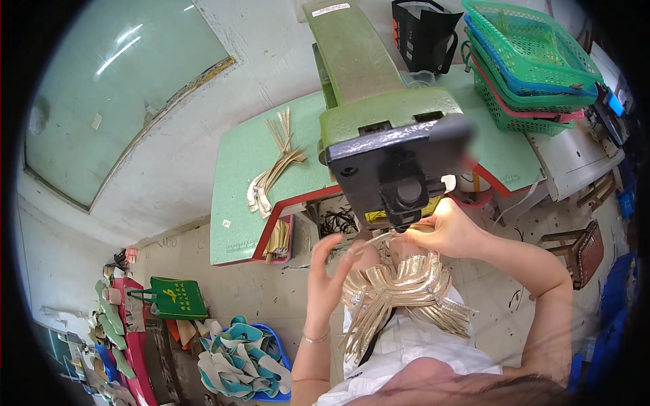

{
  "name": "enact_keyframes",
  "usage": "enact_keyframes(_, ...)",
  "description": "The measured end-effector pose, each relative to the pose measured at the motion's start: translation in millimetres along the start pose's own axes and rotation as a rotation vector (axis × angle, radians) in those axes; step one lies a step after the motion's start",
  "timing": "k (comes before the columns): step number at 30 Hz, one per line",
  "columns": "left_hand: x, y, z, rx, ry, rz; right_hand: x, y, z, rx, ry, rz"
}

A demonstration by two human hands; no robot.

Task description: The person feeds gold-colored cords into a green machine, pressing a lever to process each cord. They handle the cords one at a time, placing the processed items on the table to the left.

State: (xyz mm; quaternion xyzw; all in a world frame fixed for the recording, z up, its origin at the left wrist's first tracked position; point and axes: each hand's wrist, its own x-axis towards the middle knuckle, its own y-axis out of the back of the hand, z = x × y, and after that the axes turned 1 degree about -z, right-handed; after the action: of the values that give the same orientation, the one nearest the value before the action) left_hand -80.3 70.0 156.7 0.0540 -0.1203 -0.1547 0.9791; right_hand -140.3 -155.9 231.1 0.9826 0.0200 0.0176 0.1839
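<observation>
Ideally, the right hand (439, 232), pinching the thin strip (380, 238) just below the green machine (369, 57), should hold it flat and straight, while the left hand (330, 271), loosely spread below and left of the machine, lightly steadies the strip's left end.

The strips (425, 283) are metallic gold. The machine (386, 107) is green and black, the surface (233, 172) pale green edged red, the baskets (514, 101) green, blue and pink.
</observation>
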Motion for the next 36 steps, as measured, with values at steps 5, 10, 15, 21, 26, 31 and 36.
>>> enact_keyframes(5,23,-18,37,0.456,-0.312,-0.263,8,3,5,-0.046,-0.077,-0.015)
enact_keyframes(10,20,-25,34,-0.121,0.214,-0.328,10,30,-28,-0.122,-0.414,-0.254)
enact_keyframes(15,1,-24,19,-0.351,0.251,-0.221,2,34,1,0.166,-0.348,-0.317)
enact_keyframes(21,-27,-13,17,-0.362,0.313,-0.021,2,0,4,0.415,-0.366,-0.220)
enact_keyframes(26,6,31,-6,-0.167,0.161,0.271,-1,-9,15,0.362,-0.385,-0.217)
enact_keyframes(31,183,99,-29,0.322,-0.027,0.297,-31,-58,111,-0.207,-0.004,-0.077)
enact_keyframes(36,279,111,-139,1.164,-0.135,0.362,-57,-128,159,-0.578,0.148,-0.172)
